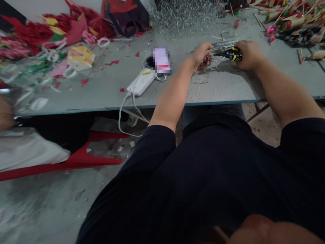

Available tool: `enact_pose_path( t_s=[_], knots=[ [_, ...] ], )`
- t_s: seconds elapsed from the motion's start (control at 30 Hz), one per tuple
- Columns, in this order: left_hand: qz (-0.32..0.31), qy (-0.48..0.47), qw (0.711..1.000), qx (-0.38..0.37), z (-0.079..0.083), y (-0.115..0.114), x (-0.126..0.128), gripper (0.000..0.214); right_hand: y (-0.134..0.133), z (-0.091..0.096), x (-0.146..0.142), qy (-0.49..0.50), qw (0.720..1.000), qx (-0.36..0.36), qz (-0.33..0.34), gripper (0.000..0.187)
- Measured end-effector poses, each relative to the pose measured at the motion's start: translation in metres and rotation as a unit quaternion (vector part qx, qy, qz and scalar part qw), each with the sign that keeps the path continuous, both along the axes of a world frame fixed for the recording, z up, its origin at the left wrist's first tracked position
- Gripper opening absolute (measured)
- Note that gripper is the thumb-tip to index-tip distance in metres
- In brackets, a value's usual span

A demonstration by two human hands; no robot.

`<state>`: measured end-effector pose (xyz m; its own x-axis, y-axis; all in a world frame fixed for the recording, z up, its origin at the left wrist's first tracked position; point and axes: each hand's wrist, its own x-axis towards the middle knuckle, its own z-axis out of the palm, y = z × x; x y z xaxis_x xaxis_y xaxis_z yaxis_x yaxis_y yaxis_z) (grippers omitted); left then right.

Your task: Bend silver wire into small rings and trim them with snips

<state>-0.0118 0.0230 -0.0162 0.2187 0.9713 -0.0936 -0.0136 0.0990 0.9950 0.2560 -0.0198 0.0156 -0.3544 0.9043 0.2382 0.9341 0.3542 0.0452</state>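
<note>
My left hand (201, 57) is closed around thin silvery wire (218, 61), whose loose loops stick out beside the fingers. My right hand (249, 55) grips black-and-yellow pliers (233, 54), their jaws pointing left toward the wire at my left hand. Whether the jaws pinch the wire I cannot tell. Behind both hands lies a bundle of straight silvery wires (224, 44) on the grey table (215, 88).
A phone (161, 61) and a white power strip (141, 82) with cords lie left of my hands. A tangled wire heap (182, 17) stands behind. Artificial flowers (33, 37) and scraps cover the left; bamboo pieces (291, 23) lie right. Another person's arm (5, 113) reaches in at left.
</note>
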Motion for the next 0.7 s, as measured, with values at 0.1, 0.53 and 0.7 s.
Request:
enact_pose_path(
  t_s=[0.1, 0.53, 0.7],
  knots=[
    [-0.006, 0.039, 0.999, 0.025, 0.004, -0.007, -0.004, 0.042, 0.001, -0.001, -0.002, 0.019, 1.0, -0.009, -0.002, 0.068],
    [-0.044, 0.03, 0.998, 0.029, 0.001, 0.001, -0.009, 0.044, -0.001, 0.002, -0.007, -0.003, 0.999, -0.021, -0.031, 0.049],
    [-0.12, -0.041, 0.992, 0.0, -0.01, 0.016, -0.015, 0.042, -0.001, 0.004, -0.009, -0.065, 0.998, 0.015, -0.008, 0.047]
  ],
)
